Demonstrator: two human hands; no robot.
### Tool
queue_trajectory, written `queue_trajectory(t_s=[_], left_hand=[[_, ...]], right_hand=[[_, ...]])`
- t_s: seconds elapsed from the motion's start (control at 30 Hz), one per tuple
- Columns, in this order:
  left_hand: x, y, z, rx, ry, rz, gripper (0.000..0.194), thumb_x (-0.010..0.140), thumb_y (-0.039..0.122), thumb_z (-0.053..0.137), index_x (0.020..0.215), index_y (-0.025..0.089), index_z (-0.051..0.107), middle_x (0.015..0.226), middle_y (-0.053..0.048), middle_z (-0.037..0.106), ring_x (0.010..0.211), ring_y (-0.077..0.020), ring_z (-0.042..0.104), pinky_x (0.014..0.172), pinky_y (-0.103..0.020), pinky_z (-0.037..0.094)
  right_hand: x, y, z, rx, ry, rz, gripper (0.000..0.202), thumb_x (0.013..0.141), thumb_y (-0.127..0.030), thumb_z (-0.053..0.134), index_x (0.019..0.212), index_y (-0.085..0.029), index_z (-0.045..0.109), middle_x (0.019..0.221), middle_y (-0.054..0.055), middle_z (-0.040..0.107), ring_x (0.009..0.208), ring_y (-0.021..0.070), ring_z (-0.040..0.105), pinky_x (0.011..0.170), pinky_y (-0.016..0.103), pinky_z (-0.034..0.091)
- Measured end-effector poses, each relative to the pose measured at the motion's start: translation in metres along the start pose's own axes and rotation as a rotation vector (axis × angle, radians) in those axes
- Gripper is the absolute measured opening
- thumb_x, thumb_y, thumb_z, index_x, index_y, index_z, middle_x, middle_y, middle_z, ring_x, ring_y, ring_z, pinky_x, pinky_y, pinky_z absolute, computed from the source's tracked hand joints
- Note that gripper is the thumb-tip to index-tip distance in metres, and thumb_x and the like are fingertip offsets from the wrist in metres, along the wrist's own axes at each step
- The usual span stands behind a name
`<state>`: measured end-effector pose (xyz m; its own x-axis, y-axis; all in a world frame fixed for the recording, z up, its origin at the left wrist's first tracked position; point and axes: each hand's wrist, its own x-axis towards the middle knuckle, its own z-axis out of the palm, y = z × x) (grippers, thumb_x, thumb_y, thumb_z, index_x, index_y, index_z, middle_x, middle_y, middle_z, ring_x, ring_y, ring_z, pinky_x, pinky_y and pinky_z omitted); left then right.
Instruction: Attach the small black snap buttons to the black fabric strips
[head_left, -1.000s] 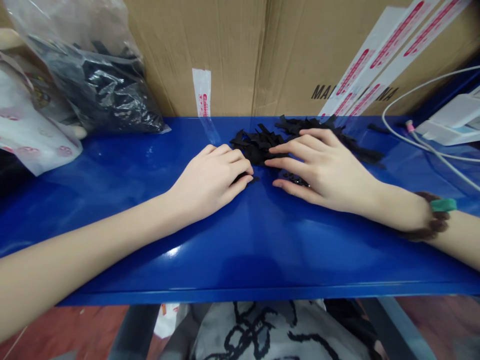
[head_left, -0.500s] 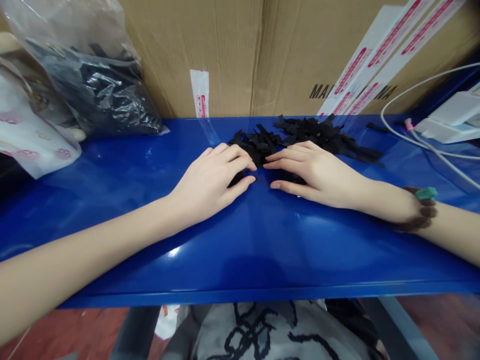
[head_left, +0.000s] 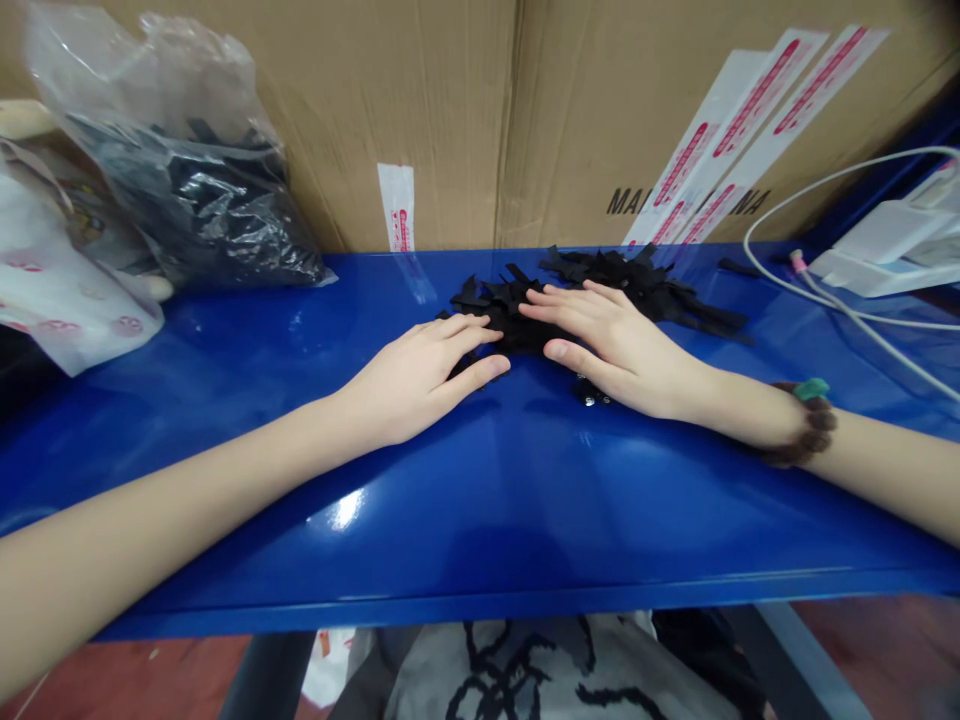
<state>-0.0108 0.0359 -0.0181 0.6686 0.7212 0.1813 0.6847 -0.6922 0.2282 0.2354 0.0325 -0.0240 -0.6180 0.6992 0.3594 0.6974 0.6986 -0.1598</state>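
Black fabric strips [head_left: 517,325] lie in a loose pile on the blue table [head_left: 420,530]. At the left side of the pile rests my left hand [head_left: 431,375], palm down, fingers stretched and thumb apart. From the right, my right hand [head_left: 622,345] reaches over the same strips with its fingers spread. Under its thumb and palm show small black pieces with shiny round metal dots [head_left: 591,392]. Behind that hand spreads a second heap of black strips [head_left: 637,282]. What lies beneath both palms is partly hidden.
A cardboard box [head_left: 450,120] stands along the back edge. At the left are a clear plastic bag [head_left: 225,200] of black pieces and a white printed bag [head_left: 82,300]. White cables [head_left: 847,300] and a white plastic device [head_left: 892,245] lie at the right.
My right hand has opened its fingers wider and lifted slightly, so the dotted pieces show beneath it. My left hand has shifted a little left and flattened. The view has moved slightly.
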Motion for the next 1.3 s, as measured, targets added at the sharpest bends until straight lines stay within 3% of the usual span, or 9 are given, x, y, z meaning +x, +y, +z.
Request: queue_trajectory(t_s=[0.07,0.17,0.27,0.37,0.53,0.77,0.93,1.07,1.3], left_hand=[[-0.0012,0.0018,-0.0011,-0.024,-0.002,0.013,0.053,0.098,0.052,0.029,0.133,0.020,0.052,0.142,-0.004,0.051,0.134,-0.0211,0.044,0.114,-0.042,0.035],[-0.0027,0.0041,-0.0021,-0.064,0.002,0.027,0.050,0.098,0.051,0.032,0.133,0.021,0.051,0.141,-0.004,0.049,0.130,-0.0188,0.047,0.113,-0.038,0.037],[-0.0023,0.0040,-0.0014,-0.055,0.070,0.017,0.051,0.098,0.050,0.035,0.136,0.019,0.048,0.144,-0.006,0.045,0.134,-0.0190,0.042,0.115,-0.037,0.034],[-0.0008,0.0015,0.0005,-0.009,0.120,-0.050,0.055,0.098,0.051,0.032,0.138,0.018,0.047,0.148,-0.009,0.041,0.141,-0.0239,0.033,0.118,-0.044,0.027],[-0.0005,-0.0002,0.0023,-0.012,0.001,-0.129,0.060,0.096,0.058,0.027,0.141,0.022,0.045,0.152,-0.008,0.038,0.141,-0.0264,0.033,0.116,-0.049,0.027],[-0.0001,0.0024,0.0005,-0.035,0.021,-0.093,0.054,0.097,0.054,0.032,0.136,0.020,0.048,0.148,-0.008,0.043,0.137,-0.0257,0.039,0.114,-0.048,0.030],[0.0002,-0.0013,0.0012,-0.047,0.163,0.034,0.035,0.093,0.044,0.050,0.116,0.020,0.061,0.132,-0.008,0.055,0.124,-0.0238,0.049,0.108,-0.044,0.038],[0.0006,-0.0034,0.0031,-0.035,0.175,0.109,0.021,0.090,0.036,0.057,0.101,0.021,0.066,0.123,-0.006,0.061,0.120,-0.0232,0.051,0.105,-0.044,0.039],[0.0001,-0.0012,0.0032,-0.040,0.214,0.127,0.014,0.091,0.028,0.057,0.090,0.020,0.067,0.112,-0.003,0.067,0.109,-0.0204,0.056,0.098,-0.039,0.042]], right_hand=[[0.0005,0.0013,0.0018,0.048,-0.054,0.004,0.055,0.100,-0.050,0.026,0.138,-0.017,0.047,0.145,0.010,0.047,0.138,0.0240,0.038,0.116,0.053,0.019],[0.0012,0.0018,0.0017,0.129,-0.065,-0.048,0.053,0.100,-0.049,0.028,0.133,-0.015,0.051,0.141,0.010,0.052,0.132,0.0220,0.047,0.114,0.047,0.026],[0.0015,0.0011,-0.0001,0.174,-0.020,-0.085,0.052,0.099,-0.049,0.032,0.130,-0.013,0.054,0.137,0.011,0.056,0.126,0.0217,0.052,0.108,0.041,0.037],[0.0017,0.0013,-0.0005,0.106,0.034,-0.036,0.052,0.096,-0.050,0.038,0.127,-0.012,0.057,0.139,0.014,0.053,0.131,0.0246,0.047,0.109,0.042,0.036],[0.0013,0.0047,0.0031,0.083,0.052,0.093,0.056,0.095,-0.053,0.039,0.127,-0.011,0.056,0.137,0.016,0.054,0.131,0.0257,0.046,0.111,0.042,0.037],[0.0001,0.0030,0.0034,0.167,-0.072,0.007,0.057,0.094,-0.055,0.038,0.132,-0.014,0.051,0.138,0.013,0.053,0.130,0.0253,0.047,0.112,0.044,0.037],[-0.0007,0.0032,0.0026,0.145,-0.098,0.002,0.056,0.094,-0.056,0.038,0.133,-0.018,0.050,0.137,0.012,0.053,0.129,0.0267,0.048,0.109,0.046,0.039],[-0.0011,0.0046,0.0037,0.140,-0.108,0.009,0.057,0.094,-0.056,0.037,0.133,-0.017,0.050,0.138,0.012,0.052,0.131,0.0269,0.046,0.111,0.047,0.037],[-0.0012,0.0046,0.0037,0.132,-0.098,-0.017,0.060,0.095,-0.056,0.037,0.133,-0.012,0.052,0.137,0.014,0.053,0.130,0.0265,0.047,0.111,0.044,0.037]])
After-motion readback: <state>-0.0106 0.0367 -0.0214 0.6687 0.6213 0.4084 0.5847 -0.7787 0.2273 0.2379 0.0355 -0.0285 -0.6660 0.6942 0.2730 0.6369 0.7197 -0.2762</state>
